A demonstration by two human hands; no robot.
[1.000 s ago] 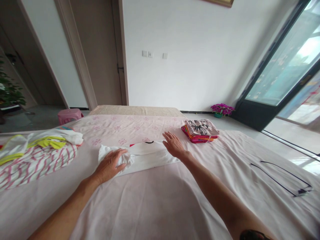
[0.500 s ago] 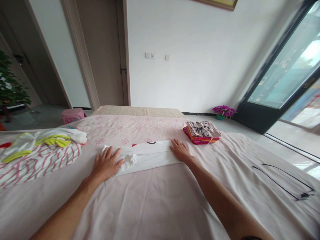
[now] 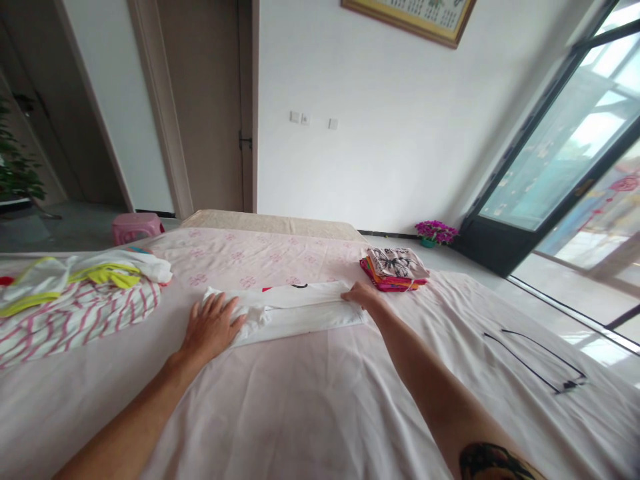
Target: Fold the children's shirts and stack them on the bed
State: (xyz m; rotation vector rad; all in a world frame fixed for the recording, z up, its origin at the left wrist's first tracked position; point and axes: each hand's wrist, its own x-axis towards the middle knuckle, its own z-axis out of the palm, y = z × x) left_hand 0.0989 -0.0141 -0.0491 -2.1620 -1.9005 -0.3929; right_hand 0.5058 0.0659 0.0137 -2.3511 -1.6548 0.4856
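Observation:
A white T-shirt lies folded into a long strip on the bed, with bits of red and black print along its far edge. Flat on its left end rests my left hand, fingers spread, beside a bunched patch of the cloth. At the far right corner my right hand has its fingers closed on the edge of the T-shirt. Just beyond that hand sits a stack of folded clothes, a butterfly print on top and red and orange pieces below.
Rumpled clothes, striped, white and yellow-trimmed, are heaped at left. Black-framed glasses lie on the pink bedsheet at right. A pink stool and purple flowers stand on the floor beyond the bed.
My right hand has gone from lying flat on the T-shirt to pinching its right end. My left hand stays flat in place. The view has tilted up slightly and turned right.

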